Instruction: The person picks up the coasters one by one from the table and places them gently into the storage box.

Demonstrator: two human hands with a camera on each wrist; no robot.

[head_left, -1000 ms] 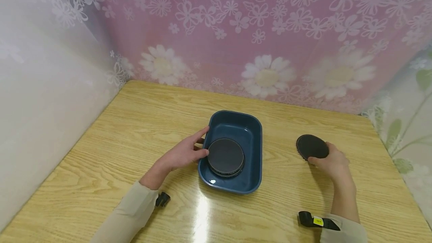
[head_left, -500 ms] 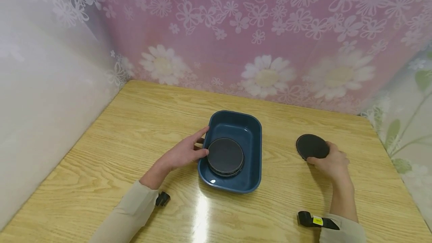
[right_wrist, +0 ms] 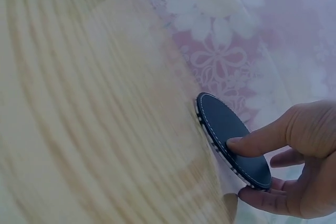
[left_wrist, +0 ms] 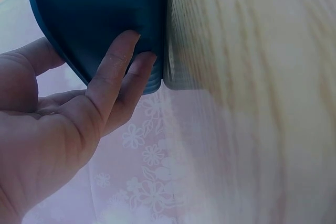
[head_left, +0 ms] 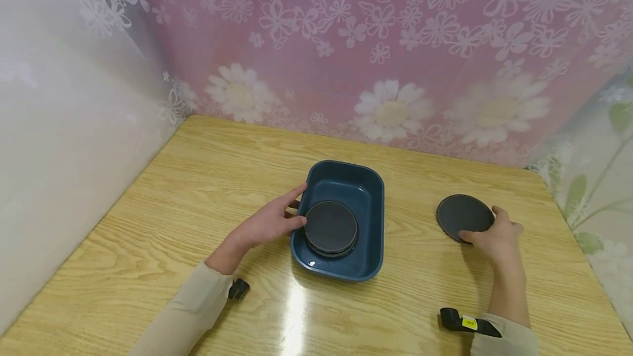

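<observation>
My left hand [head_left: 269, 227] is at the left side of a deep blue rectangular dish [head_left: 370, 268]. In the left wrist view, its thumb goes over the rim and its fingers lie along the outer wall. Inside the dish, toward the near end, lies a small stack of round black coasters [head_left: 331, 227] with stitched edges. To the right, my right hand [head_left: 497, 238] pinches another round black coaster [head_left: 462, 216]. In the right wrist view the thumb lies on the coaster's [right_wrist: 226, 121] top face, with fingers underneath. The coaster is tilted there; whether it touches the table cannot be told.
The dish stands on a light wood-grain table [head_left: 198, 180]. A pink floral cloth [head_left: 316, 70] hangs along the back edge, with pale cloth [head_left: 74, 125] on the left. Black straps with mounts [head_left: 467, 323] are at both wrists.
My right hand has shifted slightly to the right with the coaster, and more of the coaster's top face shows. My left hand, the dish and the stack have stayed in place.
</observation>
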